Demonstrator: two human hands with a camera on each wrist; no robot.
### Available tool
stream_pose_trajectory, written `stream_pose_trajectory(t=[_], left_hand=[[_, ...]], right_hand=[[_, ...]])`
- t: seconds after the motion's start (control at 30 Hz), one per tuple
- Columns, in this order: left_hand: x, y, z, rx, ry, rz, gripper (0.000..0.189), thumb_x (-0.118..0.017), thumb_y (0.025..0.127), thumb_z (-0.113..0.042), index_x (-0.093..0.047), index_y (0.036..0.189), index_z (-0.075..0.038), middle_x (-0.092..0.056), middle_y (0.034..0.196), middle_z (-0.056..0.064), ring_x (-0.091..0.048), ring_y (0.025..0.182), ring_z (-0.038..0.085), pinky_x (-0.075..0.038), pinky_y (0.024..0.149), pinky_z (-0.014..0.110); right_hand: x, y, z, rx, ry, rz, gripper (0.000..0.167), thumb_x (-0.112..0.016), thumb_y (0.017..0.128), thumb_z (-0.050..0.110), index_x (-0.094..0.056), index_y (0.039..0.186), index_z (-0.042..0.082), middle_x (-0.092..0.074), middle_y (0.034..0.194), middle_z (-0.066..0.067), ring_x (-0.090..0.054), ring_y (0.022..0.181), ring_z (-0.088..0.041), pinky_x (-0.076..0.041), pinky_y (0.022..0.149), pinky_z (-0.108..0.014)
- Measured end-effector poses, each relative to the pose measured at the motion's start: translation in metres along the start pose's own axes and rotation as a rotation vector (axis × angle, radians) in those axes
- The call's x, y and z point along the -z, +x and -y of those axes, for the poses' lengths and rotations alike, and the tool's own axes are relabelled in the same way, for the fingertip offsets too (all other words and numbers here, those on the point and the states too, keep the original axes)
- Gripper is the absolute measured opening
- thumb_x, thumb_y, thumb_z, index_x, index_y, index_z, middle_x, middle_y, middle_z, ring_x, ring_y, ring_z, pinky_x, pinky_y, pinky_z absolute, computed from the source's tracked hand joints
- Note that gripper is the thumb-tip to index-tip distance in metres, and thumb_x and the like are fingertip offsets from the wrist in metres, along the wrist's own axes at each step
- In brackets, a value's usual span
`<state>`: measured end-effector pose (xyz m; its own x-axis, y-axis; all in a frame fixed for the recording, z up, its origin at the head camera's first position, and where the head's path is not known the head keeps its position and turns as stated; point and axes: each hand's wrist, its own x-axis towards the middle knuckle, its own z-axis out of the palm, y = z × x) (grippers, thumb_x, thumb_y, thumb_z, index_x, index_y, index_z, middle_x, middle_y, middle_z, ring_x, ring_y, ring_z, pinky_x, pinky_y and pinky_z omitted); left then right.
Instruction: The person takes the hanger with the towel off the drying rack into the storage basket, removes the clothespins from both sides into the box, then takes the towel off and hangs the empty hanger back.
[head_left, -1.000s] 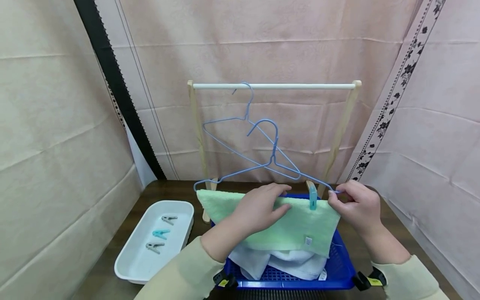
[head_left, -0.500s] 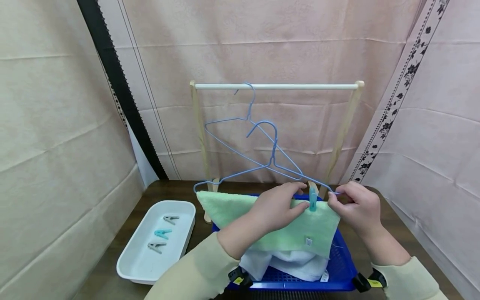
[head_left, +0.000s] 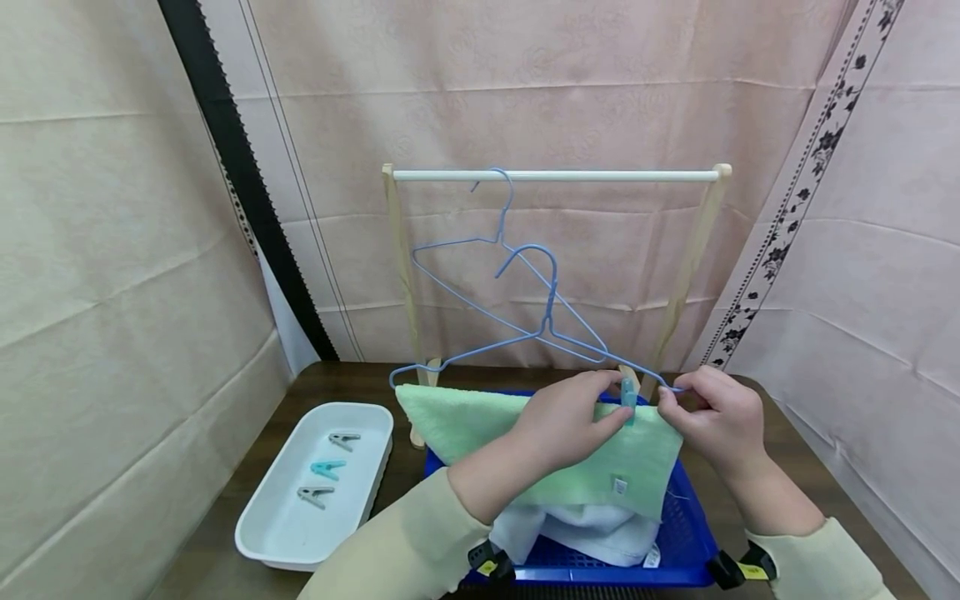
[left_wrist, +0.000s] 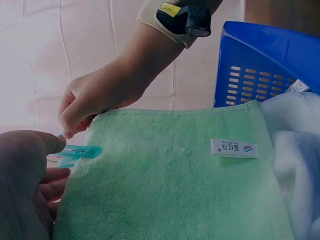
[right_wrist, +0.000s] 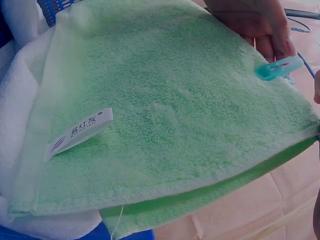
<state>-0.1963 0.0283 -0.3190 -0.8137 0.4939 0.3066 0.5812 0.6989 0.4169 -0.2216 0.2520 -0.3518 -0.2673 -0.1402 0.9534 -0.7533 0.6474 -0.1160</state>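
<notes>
Left hand (head_left: 566, 421): thumb and fingers brought in to about a peg's thickness, pinching the handle end of a teal peg (left_wrist: 82, 150). Peg sits right at the fingertips, its nose on the towel's top edge. Exact finger pressure: can't tell. Towel (head_left: 592, 467), light green, double-layered, hangs directly below this grip and spreads well to its left; the left forearm crosses in front of it.

Right hand (head_left: 716, 412): thumb and forefinger together, nipping the end of a blue hanger (head_left: 553, 292). Peg is just left of this pinch, near but not in it. The towel's near top corner is just below the fingertips. The hanger's hook rises up and left of both grips.

Writing: white tag (right_wrist: 82, 132) on the towel, below the peg grip. Reads 蓝红灰 with ®, smaller "BLUE RED GRAY" under it, wavy logo at the end; upside down from the left wrist. Second tag (left_wrist: 298, 86) on the white cloth (head_left: 600, 533), folded, characters only partly showing, unreadable.

Around the grips: white cloth lies beneath the towel, in a blue basket (head_left: 600, 574) below both hands. Second hanger (head_left: 510, 198) behind and above, hooked on the rail (head_left: 637, 176). White tray (head_left: 273, 533) well left of the left hand, holding two grey pegs (head_left: 345, 440) and a teal one (head_left: 327, 470).
</notes>
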Motion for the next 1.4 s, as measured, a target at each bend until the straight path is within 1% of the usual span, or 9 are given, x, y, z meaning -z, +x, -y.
stream_pose_trajectory(t=[0.13, 0.3, 0.37, 0.57, 0.77, 0.93, 1.2, 1.3, 1.4], left_hand=[[-0.001, 0.0, 0.0, -0.012, -0.038, -0.032, 0.043, -0.054, 0.1, -0.049, -0.058, 0.135, -0.026, -0.064, 0.123, -0.012, -0.062, 0.099, 0.0, -0.052, 0.075, 0.021], [-0.002, 0.0, -0.001, -0.03, -0.07, -0.049, 0.037, -0.054, 0.1, -0.047, -0.061, 0.131, -0.026, -0.066, 0.118, -0.013, -0.061, 0.096, -0.002, -0.05, 0.073, 0.018], [-0.003, -0.001, -0.001, -0.031, -0.073, -0.051, 0.037, -0.054, 0.1, -0.046, -0.061, 0.13, -0.025, -0.066, 0.117, -0.014, -0.061, 0.097, -0.002, -0.05, 0.073, 0.017], [-0.004, -0.001, -0.001, -0.039, -0.083, -0.055, 0.037, -0.054, 0.101, -0.045, -0.061, 0.132, -0.026, -0.064, 0.122, -0.016, -0.061, 0.102, -0.002, -0.051, 0.079, 0.018], [-0.006, -0.001, -0.001, -0.054, -0.089, -0.076, 0.035, -0.055, 0.1, -0.044, -0.061, 0.13, -0.027, -0.064, 0.121, -0.016, -0.061, 0.101, -0.003, -0.05, 0.077, 0.016], [-0.007, 0.0, -0.001, -0.084, -0.095, -0.085, 0.029, -0.058, 0.1, -0.041, -0.064, 0.125, -0.027, -0.064, 0.116, -0.016, -0.06, 0.101, -0.003, -0.049, 0.079, 0.015], [-0.007, 0.001, 0.0, -0.137, -0.091, -0.112, 0.023, -0.061, 0.099, -0.035, -0.067, 0.118, -0.024, -0.065, 0.111, -0.016, -0.059, 0.1, -0.003, -0.046, 0.083, 0.013], [-0.007, 0.001, 0.0, -0.138, -0.12, -0.123, 0.02, -0.061, 0.099, -0.033, -0.069, 0.115, -0.023, -0.065, 0.108, -0.016, -0.058, 0.095, -0.004, -0.046, 0.08, 0.011], [-0.008, 0.0, 0.002, -0.132, -0.177, -0.134, 0.016, -0.062, 0.099, -0.03, -0.071, 0.11, -0.023, -0.065, 0.103, -0.016, -0.056, 0.088, -0.006, -0.045, 0.075, 0.011]], right_hand=[[0.0, 0.002, 0.004, -0.003, 0.009, -0.004, 0.02, -0.063, 0.075, 0.023, -0.063, 0.062, 0.007, -0.043, 0.056, 0.007, -0.035, 0.051, -0.005, -0.029, 0.047, -0.016], [0.001, 0.003, 0.006, -0.003, 0.014, -0.005, 0.021, -0.063, 0.075, 0.022, -0.062, 0.061, 0.007, -0.042, 0.056, 0.007, -0.034, 0.052, -0.004, -0.029, 0.047, -0.017], [0.001, 0.002, 0.004, -0.004, 0.014, -0.005, 0.02, -0.063, 0.074, 0.022, -0.062, 0.062, 0.007, -0.042, 0.056, 0.007, -0.034, 0.052, -0.004, -0.028, 0.047, -0.017], [0.001, -0.003, -0.002, -0.014, 0.007, 0.006, 0.019, -0.063, 0.075, 0.024, -0.064, 0.063, 0.009, -0.042, 0.056, 0.006, -0.032, 0.055, 0.0, -0.028, 0.047, -0.017], [0.001, -0.003, -0.003, -0.02, 0.021, 0.021, 0.017, -0.063, 0.076, 0.023, -0.064, 0.065, 0.01, -0.043, 0.057, 0.006, -0.033, 0.055, 0.0, -0.028, 0.049, -0.016], [0.002, -0.005, -0.004, -0.024, 0.02, 0.021, 0.018, -0.064, 0.077, 0.024, -0.065, 0.065, 0.011, -0.043, 0.056, 0.005, -0.032, 0.055, 0.001, -0.028, 0.049, -0.015], [0.0, -0.008, -0.006, -0.03, 0.021, 0.014, 0.016, -0.063, 0.076, 0.023, -0.064, 0.065, 0.011, -0.041, 0.057, 0.008, -0.032, 0.055, 0.001, -0.027, 0.049, -0.015], [0.0, -0.008, -0.007, -0.033, 0.027, 0.013, 0.016, -0.064, 0.076, 0.023, -0.064, 0.065, 0.011, -0.041, 0.057, 0.008, -0.032, 0.055, 0.001, -0.027, 0.049, -0.015], [-0.001, -0.009, -0.007, -0.037, 0.029, 0.01, 0.016, -0.064, 0.075, 0.023, -0.065, 0.065, 0.011, -0.042, 0.057, 0.008, -0.032, 0.055, 0.001, -0.027, 0.049, -0.014]])
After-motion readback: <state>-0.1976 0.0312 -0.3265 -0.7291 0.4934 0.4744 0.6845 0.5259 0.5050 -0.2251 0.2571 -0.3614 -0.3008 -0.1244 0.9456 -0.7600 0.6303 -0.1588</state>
